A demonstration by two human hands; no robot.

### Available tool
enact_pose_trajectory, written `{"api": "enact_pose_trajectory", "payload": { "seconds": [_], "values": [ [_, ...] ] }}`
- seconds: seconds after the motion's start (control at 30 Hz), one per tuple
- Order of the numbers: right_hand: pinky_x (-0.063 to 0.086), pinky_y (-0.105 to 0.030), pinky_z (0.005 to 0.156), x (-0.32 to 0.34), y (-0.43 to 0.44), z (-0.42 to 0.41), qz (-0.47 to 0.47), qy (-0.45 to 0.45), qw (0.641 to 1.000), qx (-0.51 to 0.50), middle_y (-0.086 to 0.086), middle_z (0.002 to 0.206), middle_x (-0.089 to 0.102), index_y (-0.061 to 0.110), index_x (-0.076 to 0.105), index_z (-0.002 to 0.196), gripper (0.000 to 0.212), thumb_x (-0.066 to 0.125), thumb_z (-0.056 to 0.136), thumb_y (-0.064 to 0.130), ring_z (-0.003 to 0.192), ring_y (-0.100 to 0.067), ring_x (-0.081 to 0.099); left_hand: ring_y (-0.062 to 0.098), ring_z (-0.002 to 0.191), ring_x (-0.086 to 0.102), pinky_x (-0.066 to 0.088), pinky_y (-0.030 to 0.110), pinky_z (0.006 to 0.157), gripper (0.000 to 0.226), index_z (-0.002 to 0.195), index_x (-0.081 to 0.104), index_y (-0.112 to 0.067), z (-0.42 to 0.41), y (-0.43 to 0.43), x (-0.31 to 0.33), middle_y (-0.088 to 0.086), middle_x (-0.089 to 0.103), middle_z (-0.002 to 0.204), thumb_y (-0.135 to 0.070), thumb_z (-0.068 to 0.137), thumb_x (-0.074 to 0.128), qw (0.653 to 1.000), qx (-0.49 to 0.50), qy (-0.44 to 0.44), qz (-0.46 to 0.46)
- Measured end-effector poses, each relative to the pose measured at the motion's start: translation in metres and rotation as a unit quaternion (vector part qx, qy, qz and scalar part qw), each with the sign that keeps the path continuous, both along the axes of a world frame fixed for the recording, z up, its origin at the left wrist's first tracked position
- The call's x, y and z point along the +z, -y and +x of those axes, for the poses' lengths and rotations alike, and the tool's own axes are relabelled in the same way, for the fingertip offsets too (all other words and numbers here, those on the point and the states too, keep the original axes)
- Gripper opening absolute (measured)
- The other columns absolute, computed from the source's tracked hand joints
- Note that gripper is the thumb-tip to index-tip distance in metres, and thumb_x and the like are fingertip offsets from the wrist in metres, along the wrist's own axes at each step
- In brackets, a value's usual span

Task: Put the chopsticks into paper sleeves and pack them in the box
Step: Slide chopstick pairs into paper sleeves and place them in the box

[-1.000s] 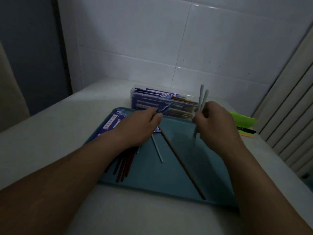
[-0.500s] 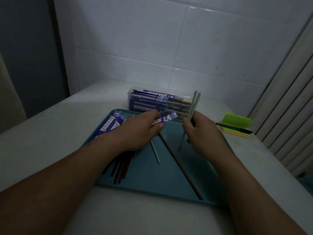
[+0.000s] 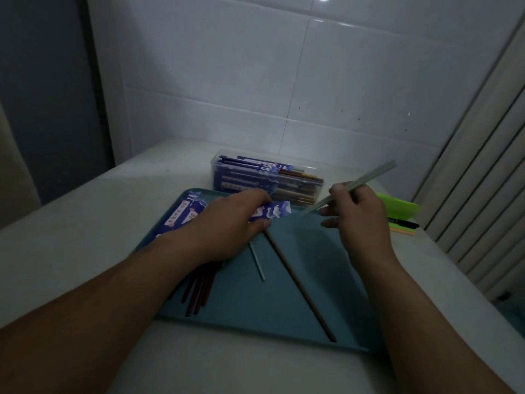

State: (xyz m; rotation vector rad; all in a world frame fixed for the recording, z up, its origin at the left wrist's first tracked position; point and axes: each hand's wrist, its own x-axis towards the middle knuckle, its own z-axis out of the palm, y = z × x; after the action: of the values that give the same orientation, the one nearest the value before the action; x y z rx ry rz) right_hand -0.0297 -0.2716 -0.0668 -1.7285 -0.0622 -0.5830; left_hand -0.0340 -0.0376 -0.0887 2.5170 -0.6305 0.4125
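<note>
My left hand [image 3: 235,226] pinches a blue patterned paper sleeve [image 3: 277,211] over the teal tray [image 3: 284,302]. Its open end faces right. My right hand [image 3: 356,214] grips a pair of pale chopsticks [image 3: 369,182], tilted, with their tips pointing down-left at the sleeve's mouth, a short gap away. A clear plastic box [image 3: 267,177] behind the tray holds several sleeved chopsticks. On the tray lie a brown chopstick [image 3: 301,285], a pale chopstick [image 3: 257,261], several dark red chopsticks [image 3: 199,291] and a stack of blue sleeves [image 3: 184,214].
The tray sits on a white counter [image 3: 85,228] against a tiled wall. A green pad [image 3: 397,207] with a black pen [image 3: 403,221] lies to the right, beside a ribbed panel. The counter drops off at the right edge.
My right hand swung the pale chopsticks from upright to slanted, tips towards the sleeve. My left hand lifted the sleeve's end clear of its fingers.
</note>
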Motion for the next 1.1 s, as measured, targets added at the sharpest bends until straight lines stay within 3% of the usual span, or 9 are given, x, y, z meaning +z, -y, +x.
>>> {"api": "enact_pose_trajectory", "payload": {
  "seconds": [0.1, 0.2, 0.4, 0.63, 0.8, 0.93, 1.03, 1.1],
  "values": [
    [0.056, -0.029, 0.056, 0.003, 0.001, 0.002, 0.117, -0.030, 0.992, 0.026, -0.003, 0.075, 0.068, 0.013, 0.065, 0.095, 0.012, 0.058, 0.104, 0.018, 0.071, -0.020, 0.071, 0.020, 0.111, 0.060, 0.048, 0.043, 0.095, 0.030, 0.126, 0.051, -0.032, 0.002, 0.000, -0.003, -0.004, 0.062, 0.125, -0.043, 0.100, 0.061, 1.000, 0.014, 0.006, 0.021],
    [0.056, -0.029, 0.056, 0.002, 0.000, 0.004, 0.170, -0.047, 0.983, 0.049, 0.003, 0.067, 0.068, 0.013, 0.064, 0.097, 0.010, 0.058, 0.104, 0.017, 0.070, -0.021, 0.071, 0.023, 0.111, 0.060, 0.048, 0.043, 0.093, 0.028, 0.124, 0.050, -0.030, 0.003, 0.000, -0.004, -0.002, 0.062, 0.125, -0.042, 0.100, 0.061, 0.999, 0.021, 0.005, 0.026],
    [0.054, -0.025, 0.053, -0.001, -0.004, 0.003, 0.172, -0.060, 0.980, 0.082, 0.003, 0.067, 0.068, 0.016, 0.065, 0.094, 0.012, 0.059, 0.104, 0.019, 0.068, -0.018, 0.069, 0.022, 0.110, 0.060, 0.048, 0.040, 0.092, 0.028, 0.125, 0.050, -0.029, 0.001, 0.000, -0.001, -0.001, 0.062, 0.126, -0.041, 0.102, 0.059, 1.000, 0.010, -0.001, 0.027],
    [0.053, -0.024, 0.052, -0.005, -0.008, 0.003, 0.137, -0.063, 0.985, 0.083, -0.010, 0.083, 0.068, 0.015, 0.065, 0.095, 0.011, 0.061, 0.103, 0.022, 0.067, -0.017, 0.070, 0.021, 0.103, 0.060, 0.050, 0.044, 0.089, 0.021, 0.119, 0.049, -0.030, -0.003, 0.001, 0.001, -0.004, 0.061, 0.117, -0.039, 0.102, 0.057, 1.000, -0.017, -0.001, 0.021],
    [0.053, -0.024, 0.055, -0.008, -0.018, -0.002, 0.140, -0.090, 0.980, 0.111, -0.004, 0.083, 0.074, 0.013, 0.069, 0.098, 0.012, 0.068, 0.099, 0.024, 0.070, -0.016, 0.069, 0.018, 0.102, 0.060, 0.051, 0.041, 0.089, 0.020, 0.118, 0.049, -0.032, -0.006, 0.004, 0.005, -0.004, 0.062, 0.116, -0.041, 0.102, 0.057, 0.999, -0.025, -0.034, -0.018],
    [0.053, -0.025, 0.058, -0.013, -0.032, -0.008, 0.151, -0.132, 0.966, 0.165, -0.001, 0.084, 0.074, 0.017, 0.070, 0.096, 0.009, 0.071, 0.096, 0.026, 0.070, -0.014, 0.068, 0.012, 0.088, 0.060, 0.049, 0.037, 0.080, 0.008, 0.104, 0.053, -0.032, -0.007, 0.008, 0.010, -0.007, 0.062, 0.094, -0.040, 0.105, 0.052, 0.992, -0.040, -0.075, -0.095],
    [0.053, -0.026, 0.058, -0.014, -0.035, -0.008, 0.151, -0.158, 0.958, 0.185, -0.003, 0.087, 0.073, 0.018, 0.070, 0.098, 0.012, 0.072, 0.095, 0.029, 0.072, -0.016, 0.067, 0.010, 0.081, 0.056, 0.045, 0.035, 0.074, 0.010, 0.097, 0.054, -0.029, -0.005, 0.007, 0.010, -0.007, 0.059, 0.087, -0.035, 0.105, 0.053, 0.993, -0.031, -0.064, -0.093],
    [0.052, -0.027, 0.054, -0.013, -0.030, -0.004, 0.168, -0.154, 0.963, 0.146, -0.005, 0.086, 0.070, 0.016, 0.067, 0.100, 0.018, 0.069, 0.097, 0.034, 0.068, -0.017, 0.067, 0.006, 0.076, 0.051, 0.040, 0.031, 0.068, 0.012, 0.097, 0.055, -0.026, -0.004, 0.006, 0.011, -0.009, 0.056, 0.084, -0.034, 0.105, 0.054, 0.994, -0.026, -0.065, -0.080]
  ]
}}
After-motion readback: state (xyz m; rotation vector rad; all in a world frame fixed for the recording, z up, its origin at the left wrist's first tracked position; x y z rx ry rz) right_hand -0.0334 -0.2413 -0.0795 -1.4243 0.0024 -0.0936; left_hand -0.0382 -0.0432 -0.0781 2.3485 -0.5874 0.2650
